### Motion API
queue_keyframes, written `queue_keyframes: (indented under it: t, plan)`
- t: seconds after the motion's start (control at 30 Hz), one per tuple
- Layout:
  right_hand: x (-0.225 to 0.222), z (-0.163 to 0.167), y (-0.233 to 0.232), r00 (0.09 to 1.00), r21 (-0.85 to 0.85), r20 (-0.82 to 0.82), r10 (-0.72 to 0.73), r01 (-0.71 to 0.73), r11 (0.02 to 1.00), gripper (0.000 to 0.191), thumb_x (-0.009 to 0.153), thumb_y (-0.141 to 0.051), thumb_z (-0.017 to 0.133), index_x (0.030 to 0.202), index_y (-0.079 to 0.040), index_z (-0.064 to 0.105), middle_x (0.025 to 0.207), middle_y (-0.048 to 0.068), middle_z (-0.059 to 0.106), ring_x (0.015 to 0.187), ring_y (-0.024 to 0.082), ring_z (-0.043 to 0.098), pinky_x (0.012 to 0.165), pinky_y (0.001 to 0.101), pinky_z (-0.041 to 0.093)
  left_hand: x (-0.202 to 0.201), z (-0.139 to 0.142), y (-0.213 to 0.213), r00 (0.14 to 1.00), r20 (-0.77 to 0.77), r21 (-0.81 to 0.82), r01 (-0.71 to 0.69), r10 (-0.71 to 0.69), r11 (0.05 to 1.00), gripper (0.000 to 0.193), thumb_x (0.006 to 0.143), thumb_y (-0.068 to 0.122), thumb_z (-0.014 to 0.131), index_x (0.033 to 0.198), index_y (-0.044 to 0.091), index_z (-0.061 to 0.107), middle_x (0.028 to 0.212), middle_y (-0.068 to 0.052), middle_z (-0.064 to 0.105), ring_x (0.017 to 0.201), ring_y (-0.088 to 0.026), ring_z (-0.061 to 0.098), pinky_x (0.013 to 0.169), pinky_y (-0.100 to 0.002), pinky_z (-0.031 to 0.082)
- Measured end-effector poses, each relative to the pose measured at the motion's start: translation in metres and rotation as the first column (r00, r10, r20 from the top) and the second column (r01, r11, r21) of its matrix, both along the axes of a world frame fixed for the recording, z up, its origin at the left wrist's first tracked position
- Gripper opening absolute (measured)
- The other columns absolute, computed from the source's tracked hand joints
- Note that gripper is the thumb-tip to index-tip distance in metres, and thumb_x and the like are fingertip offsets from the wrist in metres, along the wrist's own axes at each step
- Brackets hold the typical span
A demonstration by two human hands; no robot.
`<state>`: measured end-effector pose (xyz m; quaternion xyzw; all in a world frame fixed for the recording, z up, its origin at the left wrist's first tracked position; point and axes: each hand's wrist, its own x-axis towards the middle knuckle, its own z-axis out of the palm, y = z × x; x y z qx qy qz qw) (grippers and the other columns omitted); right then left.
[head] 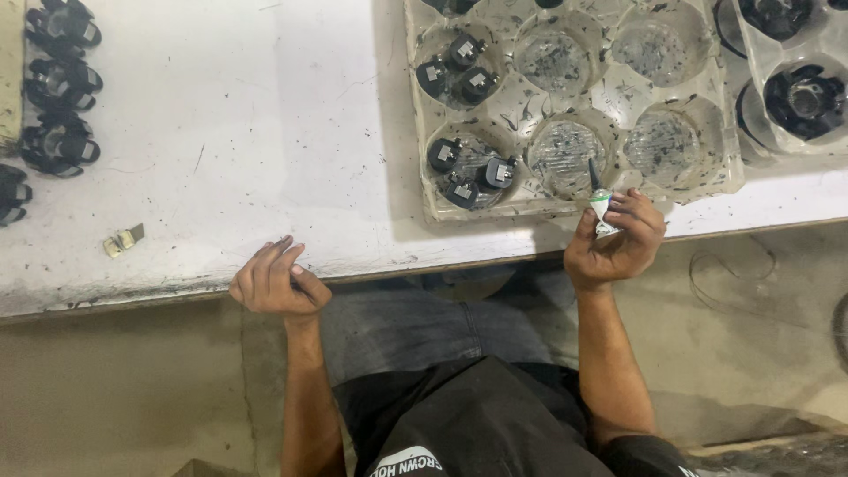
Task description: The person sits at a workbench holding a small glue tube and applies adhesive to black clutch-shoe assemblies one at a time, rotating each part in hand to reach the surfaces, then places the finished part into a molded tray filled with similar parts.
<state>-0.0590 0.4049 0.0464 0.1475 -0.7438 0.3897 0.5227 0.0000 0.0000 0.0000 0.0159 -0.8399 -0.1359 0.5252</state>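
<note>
At the counter edge, seated, looking straight down:
counter [230,132]: white, scuffed, speckled with dark bits; near edge runs just above both hands.
tray [415,106]: clear moulded plastic with round wells, dirty, at the counter's near right; a second clear tray [751,79] with larger black parts beside it on the right.
wells: two left wells hold small black caps [461,66] with pale square faces, three each; the other wells in view look bare apart from grime.
black ring parts [60,84]: column along the far left edge of the counter, well apart from both hands.
right hand [616,243]: curled tight around a small tube [600,208], fingers pinching its body, at the counter's near edge just below the tray.
tube: white body with a green band, dark tapered nozzle; long axis roughly upright in view, nozzle pointing away from the person, tip over the tray's near rim by the middle well.
key relation: the tray lies straight ahead of the nozzle; nearest caps sit up and left of the tip; right hand far nearer than left.
left hand [274,281]: loosely curled, holding nothing, fingertips resting at the counter edge.
metal clip [123,240]: small, bent, pale, left of the left hand, untouched.
</note>
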Motion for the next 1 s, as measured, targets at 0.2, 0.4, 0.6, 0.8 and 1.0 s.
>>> queue_keyframes:
  t: [0.2,0.4,0.6,0.8,1.0]
  plan:
    - [-0.003,0.002,0.005,1.000,-0.007,0.000,-0.002,0.002,1.000,0.023,0.099,-0.007,0.074,0.104,-0.004,0.052,0.107,0.012,0.057,0.107,0.027,0.062,0.114,0.0519,0.051,-0.002,0.002,0.006,1.000,0.001,0.010,-0.006,0.006,1.000,0.024,0.095,0.018,0.050,0.091,0.016,0.074,0.097,0.002,0.078,0.099,-0.021,0.068,0.095,-0.039,0.037]
    - [-0.028,0.002,0.008,1.000,-0.009,0.003,0.006,-0.006,1.000,0.022,0.099,-0.006,0.074,0.105,-0.003,0.053,0.108,0.012,0.056,0.109,0.027,0.062,0.116,0.0523,0.051,-0.029,0.004,0.007,1.000,-0.006,0.008,0.010,-0.010,1.000,0.025,0.095,0.018,0.050,0.091,0.016,0.075,0.095,0.002,0.079,0.097,-0.019,0.068,0.095,-0.039,0.036]
    - [-0.036,0.008,0.006,1.000,-0.010,0.001,0.013,-0.013,1.000,0.021,0.099,-0.005,0.074,0.105,-0.003,0.054,0.109,0.012,0.056,0.109,0.027,0.061,0.115,0.0521,0.051,-0.034,0.006,0.006,1.000,0.002,0.009,0.004,-0.004,1.000,0.024,0.096,0.019,0.051,0.091,0.016,0.074,0.098,0.000,0.078,0.100,-0.021,0.067,0.096,-0.039,0.037]
    - [-0.051,0.010,-0.008,1.000,-0.002,-0.004,0.016,-0.016,1.000,0.023,0.099,-0.006,0.074,0.105,-0.004,0.052,0.109,0.011,0.056,0.110,0.026,0.061,0.115,0.0518,0.051,-0.051,0.008,-0.009,1.000,-0.005,0.004,0.012,-0.012,1.000,0.024,0.094,0.018,0.051,0.090,0.016,0.074,0.097,0.000,0.078,0.099,-0.021,0.067,0.096,-0.039,0.037]
    - [-0.074,0.010,-0.016,1.000,0.002,0.000,-0.004,0.004,1.000,0.021,0.099,-0.004,0.073,0.104,-0.004,0.053,0.108,0.012,0.056,0.109,0.027,0.061,0.115,0.0523,0.051,-0.076,0.011,-0.016,1.000,-0.004,0.015,0.021,-0.020,1.000,0.024,0.095,0.017,0.051,0.091,0.016,0.074,0.096,0.001,0.078,0.100,-0.021,0.067,0.096,-0.038,0.037]
